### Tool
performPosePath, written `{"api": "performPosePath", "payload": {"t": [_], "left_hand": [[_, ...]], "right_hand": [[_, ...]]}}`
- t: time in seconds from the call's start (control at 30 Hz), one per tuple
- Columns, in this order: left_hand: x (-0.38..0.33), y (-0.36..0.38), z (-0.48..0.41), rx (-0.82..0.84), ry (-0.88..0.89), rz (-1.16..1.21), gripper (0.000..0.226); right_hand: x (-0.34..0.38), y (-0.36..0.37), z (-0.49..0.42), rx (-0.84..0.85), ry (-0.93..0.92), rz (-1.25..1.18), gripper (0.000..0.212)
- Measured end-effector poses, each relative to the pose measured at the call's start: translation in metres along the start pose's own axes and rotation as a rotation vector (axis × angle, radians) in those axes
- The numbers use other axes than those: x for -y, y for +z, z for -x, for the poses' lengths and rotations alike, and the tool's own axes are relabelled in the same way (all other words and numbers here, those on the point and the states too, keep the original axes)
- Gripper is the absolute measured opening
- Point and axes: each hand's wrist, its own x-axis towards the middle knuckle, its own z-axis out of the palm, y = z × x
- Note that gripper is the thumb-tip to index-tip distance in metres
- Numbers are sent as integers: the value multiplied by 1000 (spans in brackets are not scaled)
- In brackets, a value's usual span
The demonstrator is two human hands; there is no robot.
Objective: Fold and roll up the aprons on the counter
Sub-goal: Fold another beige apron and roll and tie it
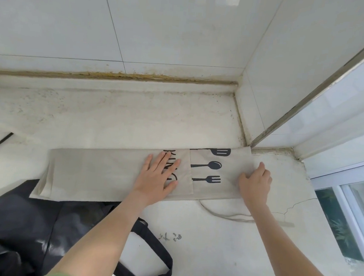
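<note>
Folded into a long strip across the counter: beige apron printed with spoon and fork. Pressed flat near its middle by left hand, fingers straight. Right end gripped by right hand, fingers curled. Partly under left end, black apron; near front edge, loose beige strap.

Dead centre, beige apron: matt woven cloth, faintly creased, flat black print on top. Down at eight o'clock, black apron: darker fabric with a slight sheen. Underneath, counter: pale, stone-like, matt, stained, cracked toward four o'clock. Up at twelve, wall tiles: smooth and glossy. Out at three, window frame: smooth white.
</note>
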Motion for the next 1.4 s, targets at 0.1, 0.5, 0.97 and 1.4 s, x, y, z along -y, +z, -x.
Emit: {"api": "performPosePath", "payload": {"t": [0.1,0.5,0.97,1.4], "left_hand": [[-4,-10,-1,50,14,5,63],[-95,-33,-43,232,275,43,65],[-107,-32,-51,405,241,42,85],[-91,-20,-26,114,48,231,66]], "right_hand": [[8,-7,-13,148,136,-175,50],[0,-35,-25,459,288,-389,27],[21,-49,29,760,-67,-638,32],[2,-40,15,112,202,99,65]]}}
